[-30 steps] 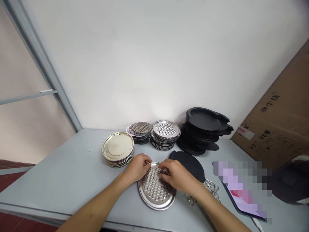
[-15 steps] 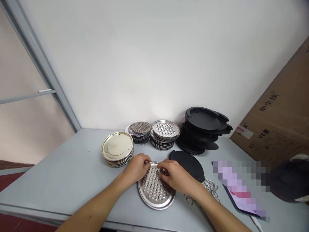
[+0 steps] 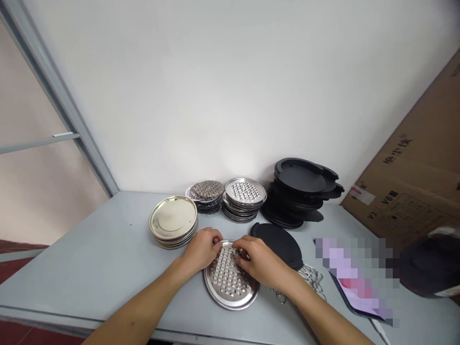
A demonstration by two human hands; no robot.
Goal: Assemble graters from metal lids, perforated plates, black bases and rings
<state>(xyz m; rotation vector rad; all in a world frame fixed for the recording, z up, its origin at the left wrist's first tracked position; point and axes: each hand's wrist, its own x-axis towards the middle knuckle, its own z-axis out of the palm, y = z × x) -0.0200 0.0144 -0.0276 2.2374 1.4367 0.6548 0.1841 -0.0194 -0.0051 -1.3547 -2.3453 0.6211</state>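
A round silver grater disc (image 3: 230, 287) with rows of raised holes and a rolled rim lies on the table in front of me. My left hand (image 3: 204, 247) has its thumb and curled fingers closed at the upper left rim. Over the upper right part of the disc, my right hand (image 3: 255, 258) is bent with thumb and index finger drawn together; what lies between those fingertips is hidden. A black round piece (image 3: 278, 244) rests just behind my right hand. Beside it are several wire loops (image 3: 312, 278), partly covered by my right forearm.
Gold-coloured lids (image 3: 172, 218) are stacked at left. Behind stand piles of perforated discs (image 3: 208, 189), silver grater discs (image 3: 246, 191) and black round trays (image 3: 302, 177). A phone (image 3: 355, 292) with a white cable and a cardboard box (image 3: 406, 187) are at right, near a dark object (image 3: 427, 263).
The whole view has shifted slightly. Both hands stay at the disc in nearly the same pose.
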